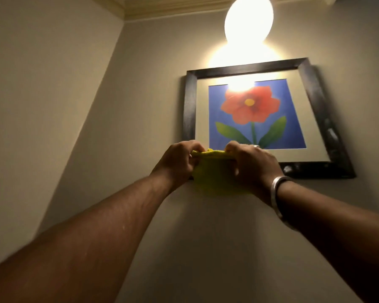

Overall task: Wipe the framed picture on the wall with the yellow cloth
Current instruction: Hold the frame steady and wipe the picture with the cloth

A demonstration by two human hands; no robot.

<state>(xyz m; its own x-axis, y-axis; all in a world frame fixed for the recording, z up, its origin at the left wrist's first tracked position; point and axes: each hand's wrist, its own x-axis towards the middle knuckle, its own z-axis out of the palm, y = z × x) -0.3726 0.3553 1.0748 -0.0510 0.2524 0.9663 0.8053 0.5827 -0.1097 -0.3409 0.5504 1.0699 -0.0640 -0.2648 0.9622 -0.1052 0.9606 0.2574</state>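
Observation:
The framed picture [315,101] hangs on the wall at upper right: a black frame, a pale mat and a red flower on blue. A yellow cloth [214,178] is stretched between both hands in front of the frame's lower left corner. My left hand [177,162] grips the cloth's left top edge. My right hand [252,165], with a ring and a silver bangle on the wrist, grips its right top edge. The cloth hides the frame's lower left corner; whether it touches the frame I cannot tell.
A bright wall lamp [248,20] glows just above the picture and glares on its glass. The room's corner [123,40] runs down at the left. White smudges mark the frame's right and bottom edges [330,132].

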